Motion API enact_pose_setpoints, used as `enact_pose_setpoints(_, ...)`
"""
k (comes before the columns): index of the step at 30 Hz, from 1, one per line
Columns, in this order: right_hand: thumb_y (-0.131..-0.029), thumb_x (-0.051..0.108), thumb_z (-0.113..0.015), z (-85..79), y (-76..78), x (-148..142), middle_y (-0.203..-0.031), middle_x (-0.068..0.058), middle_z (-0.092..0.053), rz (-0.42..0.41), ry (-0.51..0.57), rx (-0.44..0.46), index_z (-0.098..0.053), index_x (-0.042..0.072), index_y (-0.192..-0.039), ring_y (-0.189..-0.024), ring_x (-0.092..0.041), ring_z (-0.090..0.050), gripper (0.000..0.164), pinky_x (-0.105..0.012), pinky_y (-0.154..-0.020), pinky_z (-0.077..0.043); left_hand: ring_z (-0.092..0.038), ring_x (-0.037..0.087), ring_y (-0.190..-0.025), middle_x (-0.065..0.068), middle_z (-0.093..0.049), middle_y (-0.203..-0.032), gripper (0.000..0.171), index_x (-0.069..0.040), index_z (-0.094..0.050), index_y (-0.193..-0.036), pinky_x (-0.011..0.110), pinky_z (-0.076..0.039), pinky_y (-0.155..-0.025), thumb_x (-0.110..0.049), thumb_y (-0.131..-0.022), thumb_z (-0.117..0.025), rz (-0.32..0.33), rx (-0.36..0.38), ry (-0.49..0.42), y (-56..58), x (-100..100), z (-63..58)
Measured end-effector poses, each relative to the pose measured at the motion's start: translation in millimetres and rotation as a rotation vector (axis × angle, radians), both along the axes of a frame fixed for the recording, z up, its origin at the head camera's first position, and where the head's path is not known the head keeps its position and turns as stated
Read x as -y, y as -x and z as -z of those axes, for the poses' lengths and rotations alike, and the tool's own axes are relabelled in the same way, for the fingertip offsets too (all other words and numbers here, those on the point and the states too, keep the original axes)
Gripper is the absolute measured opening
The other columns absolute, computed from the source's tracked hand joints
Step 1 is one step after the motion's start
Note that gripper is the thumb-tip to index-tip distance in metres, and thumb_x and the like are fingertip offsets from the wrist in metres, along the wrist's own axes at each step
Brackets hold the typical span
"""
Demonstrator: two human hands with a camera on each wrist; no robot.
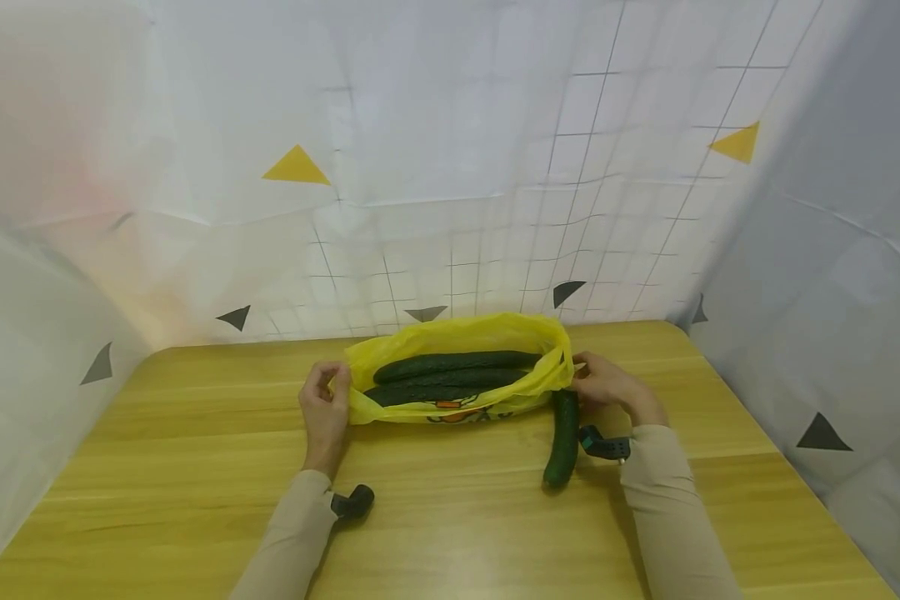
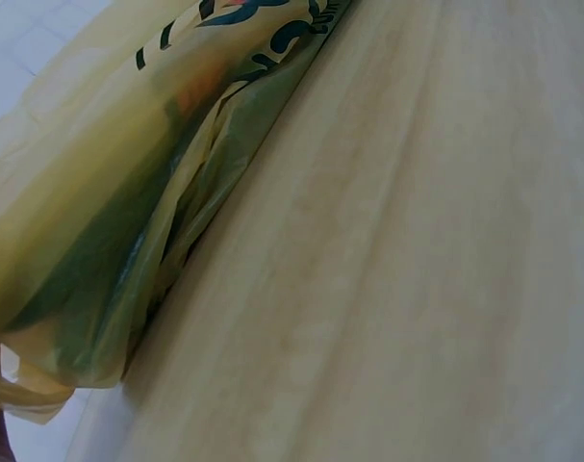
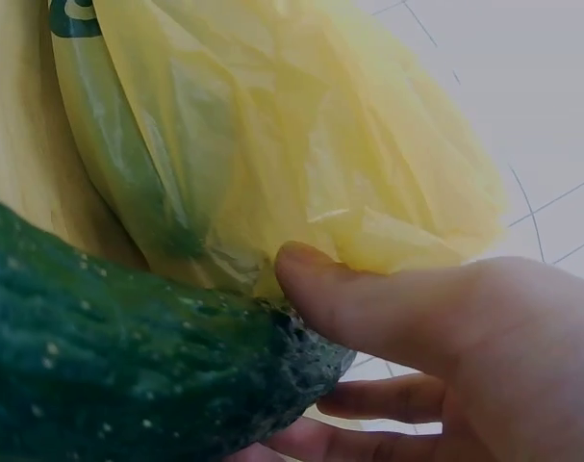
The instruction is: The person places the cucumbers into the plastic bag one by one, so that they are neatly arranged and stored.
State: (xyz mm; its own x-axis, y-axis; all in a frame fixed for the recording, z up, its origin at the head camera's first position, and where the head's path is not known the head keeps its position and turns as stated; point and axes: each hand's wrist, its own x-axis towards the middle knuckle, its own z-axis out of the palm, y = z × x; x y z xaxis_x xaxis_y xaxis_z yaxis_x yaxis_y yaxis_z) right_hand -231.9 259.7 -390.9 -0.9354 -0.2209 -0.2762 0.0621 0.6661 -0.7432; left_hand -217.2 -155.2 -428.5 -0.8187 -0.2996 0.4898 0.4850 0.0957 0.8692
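Observation:
A yellow plastic bag (image 1: 521,406) with a printed picture lies on the table, its mouth spread wide. Several dark green cucumbers (image 1: 457,363) rest lengthwise inside. At its left end, my left hand (image 1: 325,406) pinches the bag's edge; the left wrist view has this hand mostly out of frame. My right hand (image 1: 607,387) holds the right edge of the bag. One loose cucumber (image 1: 562,442) lies outside the bag, pointing toward me, its far end by that hand. In the right wrist view, the thumb (image 3: 368,308) presses on yellow plastic right above this cucumber's end, with other fingers partly hidden behind it.
The wooden table (image 1: 450,525) ends at a white sheeted wall (image 1: 435,167) close behind the bag. Another sheet (image 1: 855,292) borders the right side. Small black wrist devices (image 1: 354,502) project inward from both sleeves.

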Motion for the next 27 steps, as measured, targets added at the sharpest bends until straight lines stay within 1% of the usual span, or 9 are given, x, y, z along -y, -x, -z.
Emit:
enact_pose_setpoints(5, -0.092, 0.028, -0.06, 0.0, 1.3, 1.6, -0.124, -0.034, -0.051, -0.028, -0.091, -0.043, -0.034, -0.011, -0.134, -0.102, -0.034, -0.06, 0.063, -0.042, -0.085, -0.051, -0.058, 0.003, -0.09, 0.013, -0.062, -0.094, 0.02, 0.01, -0.06, -0.098, 0.013, -0.044, -0.071, -0.009, -0.093, -0.059, 0.005, 0.01, -0.007, -0.3, -0.4, -0.1)
enact_pose_setpoints(8, -0.09, 0.03, -0.063, 1.0, 2.7, 2.2, -0.12, -0.029, -0.056, -0.041, -0.118, -0.068, -0.042, -0.009, -0.127, -0.104, -0.033, -0.058, 0.058, -0.044, -0.088, -0.048, -0.058, 0.004, -0.09, 0.01, -0.062, -0.094, 0.021, 0.01, -0.06, -0.098, 0.013, -0.044, -0.073, -0.01, -0.093, -0.059, 0.01, 0.017, -0.011, -0.5, -0.4, -0.3)
enact_pose_setpoints(12, -0.088, 0.033, -0.065, 2.8, 3.8, 3.0, -0.116, -0.022, -0.059, -0.046, -0.128, -0.082, -0.049, -0.005, -0.121, -0.106, -0.03, -0.056, 0.053, -0.047, -0.093, -0.044, -0.058, 0.004, -0.091, 0.009, -0.062, -0.094, 0.021, 0.009, -0.06, -0.098, 0.014, -0.044, -0.073, -0.011, -0.093, -0.059, 0.011, 0.028, -0.016, -1.1, -0.5, -0.6)
enact_pose_setpoints(16, -0.087, 0.035, -0.066, 4.3, 3.9, 3.9, -0.121, -0.022, -0.056, -0.028, -0.133, -0.083, -0.047, -0.005, -0.124, -0.112, -0.033, -0.053, 0.058, -0.051, -0.099, -0.04, -0.058, 0.003, -0.091, 0.008, -0.062, -0.093, 0.021, 0.01, -0.06, -0.098, 0.014, -0.044, -0.073, -0.011, -0.093, -0.059, 0.014, 0.03, -0.021, -1.5, -0.6, -1.0)
enact_pose_setpoints(19, -0.086, 0.037, -0.066, 5.1, 4.1, 4.6, -0.123, -0.023, -0.054, -0.003, -0.133, -0.079, -0.043, -0.005, -0.127, -0.114, -0.033, -0.051, 0.063, -0.051, -0.1, -0.039, -0.058, 0.003, -0.091, 0.004, -0.062, -0.093, 0.021, 0.009, -0.06, -0.098, 0.014, -0.044, -0.073, -0.011, -0.093, -0.06, 0.012, 0.031, -0.02, -1.8, -0.5, -1.0)
enact_pose_setpoints(23, -0.086, 0.037, -0.066, 6.3, 4.1, 4.6, -0.122, -0.023, -0.052, 0.014, -0.118, -0.072, -0.041, -0.006, -0.128, -0.111, -0.031, -0.05, 0.064, -0.049, -0.099, -0.039, -0.058, 0.002, -0.09, 0.0, -0.062, -0.092, 0.02, 0.008, -0.061, -0.098, 0.014, -0.043, -0.07, -0.011, -0.093, -0.06, 0.007, 0.033, -0.012, -1.8, -0.2, -0.5)
enact_pose_setpoints(27, -0.087, 0.037, -0.065, 6.4, 2.9, 3.1, -0.128, -0.026, -0.048, 0.026, -0.105, -0.061, -0.035, -0.006, -0.133, -0.116, -0.035, -0.048, 0.07, -0.051, -0.1, -0.038, -0.058, 0.001, -0.089, -0.001, -0.062, -0.092, 0.02, 0.009, -0.06, -0.098, 0.014, -0.043, -0.07, -0.011, -0.093, -0.059, 0.008, 0.031, -0.006, -1.1, 0.2, 0.4)
